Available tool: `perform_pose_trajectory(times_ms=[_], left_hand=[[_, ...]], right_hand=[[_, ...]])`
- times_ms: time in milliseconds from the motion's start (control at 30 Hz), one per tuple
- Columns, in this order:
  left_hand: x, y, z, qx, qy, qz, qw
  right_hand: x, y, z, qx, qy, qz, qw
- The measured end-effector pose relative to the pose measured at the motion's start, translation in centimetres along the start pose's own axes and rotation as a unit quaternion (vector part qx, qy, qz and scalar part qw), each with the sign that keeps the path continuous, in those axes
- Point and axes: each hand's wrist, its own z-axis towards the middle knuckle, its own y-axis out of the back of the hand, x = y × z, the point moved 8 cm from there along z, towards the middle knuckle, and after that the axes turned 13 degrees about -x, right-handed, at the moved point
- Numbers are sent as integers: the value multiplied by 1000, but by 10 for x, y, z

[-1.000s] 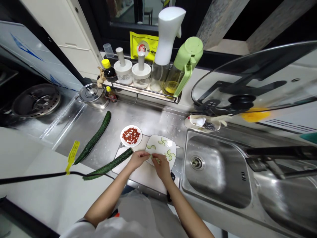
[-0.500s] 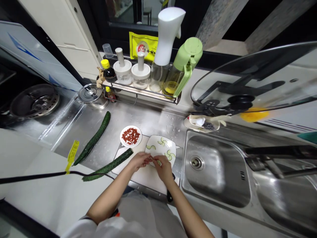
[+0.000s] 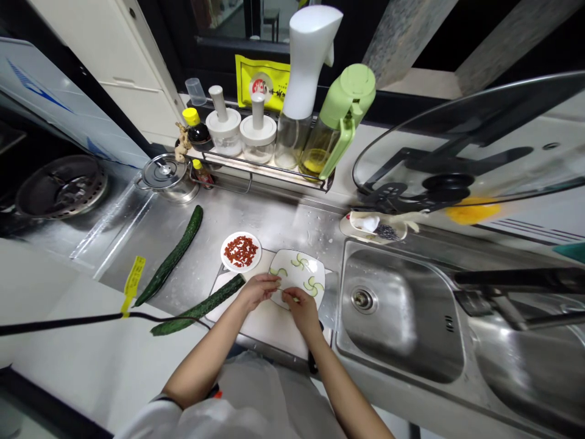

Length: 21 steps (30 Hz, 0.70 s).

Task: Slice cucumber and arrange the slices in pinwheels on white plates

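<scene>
Holding the left hand (image 3: 259, 291) above the left edge of a square white plate (image 3: 295, 276), with fingers bent inward. Holding the right hand (image 3: 302, 310) above the near edge of the same plate, with thumb and forefinger aimed at the left fingertips, across only a narrow gap. Too small to tell whether closed on anything in either hand.

Laid out on the plate: curved cucumber slices (image 3: 313, 286), arranged in pinwheels by the far edge and the right edge, with more by the left edge, next to the left fingers.

Under the plate, a white cutting board (image 3: 269, 332); across its left edge, a cut cucumber (image 3: 201, 310). Overlapping the board's far-left corner, a small round plate (image 3: 223, 253) heaped thinly with red pieces (image 3: 241, 251). Farther left on the steel countertop (image 3: 292, 213), a whole cucumber (image 3: 172, 255), lying slantwise from near the countertop's near edge toward a lidded pot (image 3: 180, 190) at the far-left corner. Along the right edge, a sink (image 3: 406, 329).
</scene>
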Motion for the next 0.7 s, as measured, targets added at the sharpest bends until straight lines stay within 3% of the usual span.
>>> perform_pose_trajectory(times_ms=[100, 233, 433, 700], left_hand=[[-8, 2, 4, -20, -56, 28, 998], [-32, 1, 4, -52, -203, 130, 969], [-62, -7, -3, -110, -381, 325, 859], [-74, -27, 5, -113, -473, 462, 742]], right_hand=[[-5, 0, 2, -21, -37, 46, 998], [-2, -4, 4, -31, -7, 48, 998], [-6, -14, 15, -68, 52, -72, 994], [-8, -27, 34, -85, 98, -161, 978]])
